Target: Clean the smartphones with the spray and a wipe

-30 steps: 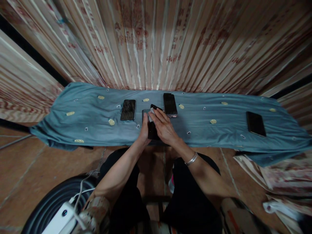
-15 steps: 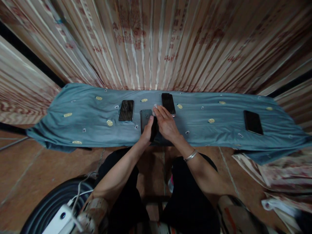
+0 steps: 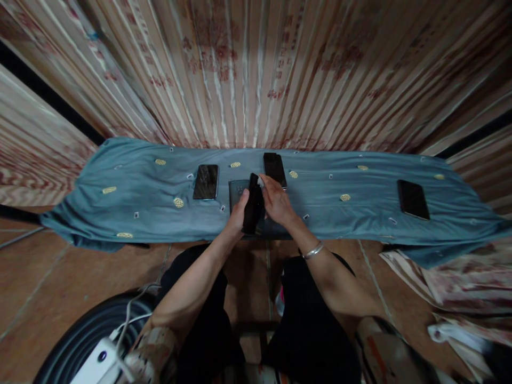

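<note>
My left hand [image 3: 239,212] is closed around a black phone [image 3: 252,210], which is tipped up on edge above the cloth. My right hand [image 3: 277,201] presses a small white wipe [image 3: 261,182] against the phone's right side, its fingers bent together. Directly beneath my hands lies a grey-blue phone [image 3: 236,189], partly covered by the held one. Just beyond my right hand is a stack of dark phones [image 3: 274,168]. Another phone with a shiny black face [image 3: 206,182] rests to the left of my hands.
A teal patterned cloth [image 3: 340,218] covers the long narrow table. Far to the right lies a dark phone [image 3: 413,199]. Pleated curtains [image 3: 244,74] hang behind. At lower left, a white power strip [image 3: 94,362] with cables sits by a coiled black hose [image 3: 64,341].
The black phone has turned so more of its dark face shows. My right hand has slid from its top edge to its right side, wipe still in the fingers.
</note>
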A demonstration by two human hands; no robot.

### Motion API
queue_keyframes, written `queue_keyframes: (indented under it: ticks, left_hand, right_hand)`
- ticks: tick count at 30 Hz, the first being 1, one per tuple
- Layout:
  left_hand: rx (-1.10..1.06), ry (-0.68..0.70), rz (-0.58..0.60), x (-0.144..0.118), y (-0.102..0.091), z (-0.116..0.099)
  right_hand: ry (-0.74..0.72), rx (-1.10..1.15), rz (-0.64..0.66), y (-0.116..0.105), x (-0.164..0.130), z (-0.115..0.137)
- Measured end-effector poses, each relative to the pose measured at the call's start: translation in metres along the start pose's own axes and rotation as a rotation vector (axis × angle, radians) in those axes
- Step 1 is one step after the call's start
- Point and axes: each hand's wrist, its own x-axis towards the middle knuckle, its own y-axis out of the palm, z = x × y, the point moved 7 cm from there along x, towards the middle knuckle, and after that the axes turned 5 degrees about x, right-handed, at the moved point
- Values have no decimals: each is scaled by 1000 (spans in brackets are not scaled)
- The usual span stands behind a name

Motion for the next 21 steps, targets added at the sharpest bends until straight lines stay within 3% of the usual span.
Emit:
queue_keyframes:
  ticks: [10,15,21]
  left_hand:
    - [-42,-4,-68,-9,8,-16]
    - [-98,67,-132,-5,5,-28]
    - [-120,169,-182,-1,-4,-40]
  right_hand:
    - [266,206,-99,8,3,-26]
    - [267,240,-82,19,4,-19]
    - [240,272,-81,17,2,-7]
